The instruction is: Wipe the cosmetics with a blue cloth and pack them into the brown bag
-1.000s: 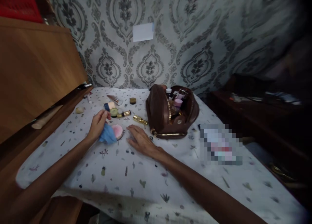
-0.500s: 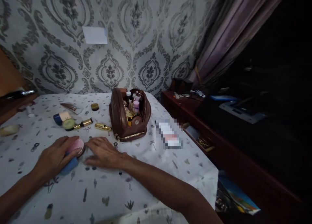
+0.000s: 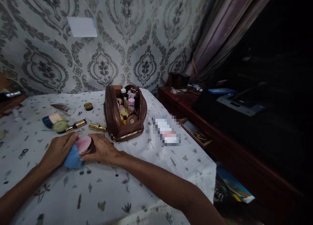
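In the head view, my right hand [image 3: 104, 149] is closed around the right side of a round pink compact [image 3: 83, 144], which is tilted up off the table. My left hand [image 3: 58, 149] is closed on a blue cloth [image 3: 73, 158], its fingers against the compact's left edge. Just beyond my hands lie an uncapped gold lipstick [image 3: 76, 125], a gold lipstick cap [image 3: 97, 127], a small round jar with a green top [image 3: 60, 126] and a navy-and-beige item [image 3: 52, 120]. A brown makeup bag [image 3: 116, 127] stands unzipped to the right, with several bottles and jars inside.
Farther back are a small gold-brown jar [image 3: 88, 106] and a clear-ended tube [image 3: 63, 108]. A pixelated flat item [image 3: 166, 130] lies near the right edge of the patterned tablecloth [image 3: 137, 192]. Beyond that edge stands a dark red desk [image 3: 220, 133] with a partly open drawer [image 3: 198, 133].
My right hand has gone from resting beside the compact to gripping it, and the compact has been tilted up. My left hand has slid off its top, keeping the cloth. The view has shifted right.
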The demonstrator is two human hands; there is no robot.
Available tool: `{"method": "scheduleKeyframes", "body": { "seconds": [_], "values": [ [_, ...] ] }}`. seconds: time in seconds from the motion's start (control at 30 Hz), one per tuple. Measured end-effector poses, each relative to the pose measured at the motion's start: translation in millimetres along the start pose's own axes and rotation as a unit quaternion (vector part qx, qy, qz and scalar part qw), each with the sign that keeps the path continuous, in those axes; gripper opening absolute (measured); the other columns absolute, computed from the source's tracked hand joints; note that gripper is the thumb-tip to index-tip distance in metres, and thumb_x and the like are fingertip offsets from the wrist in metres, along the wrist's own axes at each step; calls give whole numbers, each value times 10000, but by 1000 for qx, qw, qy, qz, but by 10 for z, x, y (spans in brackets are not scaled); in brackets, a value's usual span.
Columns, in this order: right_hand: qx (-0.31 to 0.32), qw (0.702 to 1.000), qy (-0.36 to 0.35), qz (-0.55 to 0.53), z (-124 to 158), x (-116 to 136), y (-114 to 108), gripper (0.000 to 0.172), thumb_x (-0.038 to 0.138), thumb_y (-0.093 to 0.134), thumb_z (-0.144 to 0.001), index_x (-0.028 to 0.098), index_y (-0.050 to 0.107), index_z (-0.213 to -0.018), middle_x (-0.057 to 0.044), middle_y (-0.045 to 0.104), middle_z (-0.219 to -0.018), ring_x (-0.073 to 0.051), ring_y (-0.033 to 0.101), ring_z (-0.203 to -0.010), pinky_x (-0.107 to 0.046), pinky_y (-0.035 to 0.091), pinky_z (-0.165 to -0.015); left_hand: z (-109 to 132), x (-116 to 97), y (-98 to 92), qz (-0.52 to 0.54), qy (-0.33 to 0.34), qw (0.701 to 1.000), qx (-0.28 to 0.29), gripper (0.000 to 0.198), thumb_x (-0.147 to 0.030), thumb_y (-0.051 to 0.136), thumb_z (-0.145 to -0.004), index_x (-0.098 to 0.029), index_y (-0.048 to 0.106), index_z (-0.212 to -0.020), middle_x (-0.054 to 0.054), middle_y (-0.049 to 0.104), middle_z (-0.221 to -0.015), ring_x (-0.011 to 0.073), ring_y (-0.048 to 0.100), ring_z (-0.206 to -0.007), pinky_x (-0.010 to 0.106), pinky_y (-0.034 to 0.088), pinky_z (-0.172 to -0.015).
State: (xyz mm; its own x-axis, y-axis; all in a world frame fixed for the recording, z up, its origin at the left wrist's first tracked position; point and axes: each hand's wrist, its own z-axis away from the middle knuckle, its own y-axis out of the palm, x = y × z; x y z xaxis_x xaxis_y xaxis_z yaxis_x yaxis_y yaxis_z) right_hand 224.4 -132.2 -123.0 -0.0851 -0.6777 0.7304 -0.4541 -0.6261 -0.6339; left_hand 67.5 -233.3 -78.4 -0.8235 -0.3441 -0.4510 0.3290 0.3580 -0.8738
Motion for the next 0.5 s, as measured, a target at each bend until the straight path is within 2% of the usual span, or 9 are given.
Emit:
{"method": "scheduleKeyframes", "body": {
  "seconds": [0.1,0.17,0.27,0.33,0.37,0.43,0.5],
  "values": [
    [10,999,-37,4,9,-8,0,670,459,851,-679,168,548,-1201,-110,621,-1180,-289,560,-1169,-401,465,-961,-24,37,-14,-14,-10,1000,-19,549,-613,298,-818,-217,642,-657,56,744,-695,258,690,-724,315,514,-700],
    [16,999,-43,9,9,-14,2,663,458,842,-690,159,546,-1203,-122,616,-1196,-295,551,-1176,-401,465,-957,-35,95,-41,-9,-11,1000,-24,541,-610,318,-837,-211,666,-728,55,753,-736,266,698,-757,328,529,-725],
    [19,999,-36,8,1,-25,6,660,451,844,-687,166,545,-1202,-109,617,-1201,-288,545,-1180,-383,462,-959,-40,276,-95,32,61,997,34,521,-650,461,-797,-227,705,-978,61,758,-1058,288,689,-991,373,533,-903],
    [19,999,-34,5,-3,-34,9,639,436,838,-697,179,545,-1203,-96,620,-1201,-280,547,-1174,-378,461,-956,-34,452,-128,40,132,988,71,575,-654,598,-727,-301,671,-1174,32,667,-1297,302,604,-1197,417,469,-1040],
    [17,999,-34,3,-4,-39,10,625,428,831,-706,182,545,-1203,-94,622,-1202,-277,549,-1171,-380,460,-958,-31,545,-144,34,144,986,70,597,-646,636,-708,-335,654,-1218,21,636,-1340,306,575,-1238,437,442,-1072],
    [14,999,-33,-1,-2,-49,11,616,421,822,-716,183,543,-1211,-98,621,-1215,-277,545,-1180,-382,458,-963,-29,714,-175,24,149,984,99,542,-639,663,-692,-364,693,-1159,13,676,-1260,298,617,-1166,426,483,-1029],
    [12,999,-33,-7,3,-57,11,643,436,826,-708,181,539,-1224,-104,615,-1232,-280,537,-1195,-377,459,-966,-43,830,-214,19,133,986,101,449,-676,639,-683,-344,755,-961,4,748,-1032,266,691,-952,367,568,-868]
  ]
}}
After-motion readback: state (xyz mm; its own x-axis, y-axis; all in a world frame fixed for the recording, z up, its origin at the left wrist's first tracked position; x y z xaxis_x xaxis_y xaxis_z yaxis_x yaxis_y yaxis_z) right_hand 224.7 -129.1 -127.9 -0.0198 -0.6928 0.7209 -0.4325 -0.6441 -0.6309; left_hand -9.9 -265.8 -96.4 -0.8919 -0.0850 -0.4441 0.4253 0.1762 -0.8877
